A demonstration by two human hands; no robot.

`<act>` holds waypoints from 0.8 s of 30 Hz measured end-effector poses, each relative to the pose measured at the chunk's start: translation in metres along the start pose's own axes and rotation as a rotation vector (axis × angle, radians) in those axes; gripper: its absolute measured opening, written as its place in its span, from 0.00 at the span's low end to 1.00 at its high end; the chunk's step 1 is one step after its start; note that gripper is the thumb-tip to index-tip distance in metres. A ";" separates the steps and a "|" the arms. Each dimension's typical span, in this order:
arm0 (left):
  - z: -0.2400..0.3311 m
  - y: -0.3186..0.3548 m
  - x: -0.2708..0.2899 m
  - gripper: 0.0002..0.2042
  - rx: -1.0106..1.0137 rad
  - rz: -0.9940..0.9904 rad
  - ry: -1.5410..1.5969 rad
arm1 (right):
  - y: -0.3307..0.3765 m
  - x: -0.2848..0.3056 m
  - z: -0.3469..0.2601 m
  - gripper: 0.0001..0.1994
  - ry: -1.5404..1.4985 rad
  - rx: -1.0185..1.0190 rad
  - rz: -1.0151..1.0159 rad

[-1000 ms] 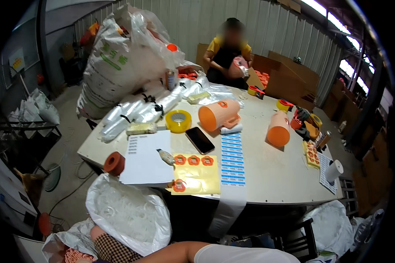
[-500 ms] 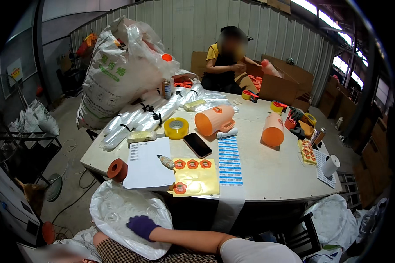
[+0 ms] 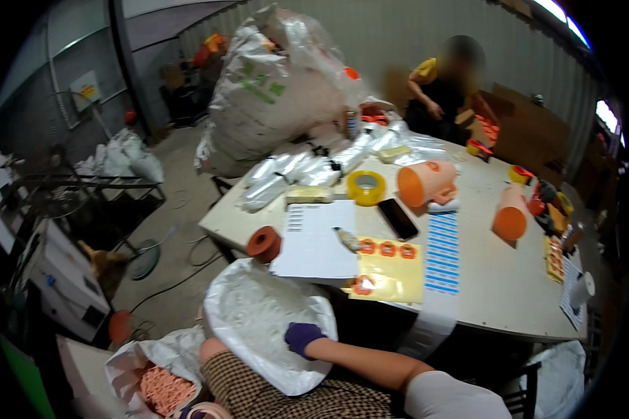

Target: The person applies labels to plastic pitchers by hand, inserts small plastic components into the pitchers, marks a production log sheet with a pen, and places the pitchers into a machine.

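Observation:
My right hand (image 3: pixel 304 339), in a purple glove, reaches from the lower right across my checked lap into a wide white plastic bag (image 3: pixel 251 314) that rests against the table's near edge. Its fingers curl down onto the bag's pale inside; what they hold is hidden. A purple sliver at the bottom edge (image 3: pixel 182 413), beside a pink ring, may be my left hand. A second white bag (image 3: pixel 162 387) with orange pieces sits at my lower left.
The white table (image 3: pixel 510 293) carries a paper sheet (image 3: pixel 314 241), a yellow sticker sheet (image 3: pixel 388 269), blue label strips (image 3: pixel 442 251), a phone (image 3: pixel 397 218), yellow tape (image 3: pixel 366 187), orange spools (image 3: pixel 426 183) and clear bags. A big sack (image 3: pixel 272 91) stands behind. Another person (image 3: pixel 444 87) works at the far side.
My right arm has come forward and its gloved hand has moved up into the white bag. The view has shifted to the left and lower.

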State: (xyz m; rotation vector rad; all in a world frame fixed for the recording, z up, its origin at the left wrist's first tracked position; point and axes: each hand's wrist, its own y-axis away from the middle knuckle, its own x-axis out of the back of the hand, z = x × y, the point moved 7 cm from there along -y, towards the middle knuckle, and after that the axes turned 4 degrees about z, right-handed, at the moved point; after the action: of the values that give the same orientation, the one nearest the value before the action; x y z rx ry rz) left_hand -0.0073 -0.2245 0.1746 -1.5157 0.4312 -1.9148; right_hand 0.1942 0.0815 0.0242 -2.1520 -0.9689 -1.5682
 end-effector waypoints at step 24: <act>0.008 -0.014 0.001 0.45 0.193 0.022 0.259 | 0.079 0.061 -0.251 0.12 -1.206 0.963 0.132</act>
State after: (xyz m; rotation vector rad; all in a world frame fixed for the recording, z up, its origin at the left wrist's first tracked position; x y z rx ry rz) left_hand -0.0034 -0.2140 0.1858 -1.1411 0.3617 -2.0788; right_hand 0.0784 -0.1056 0.1802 -2.1066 -1.3856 0.4648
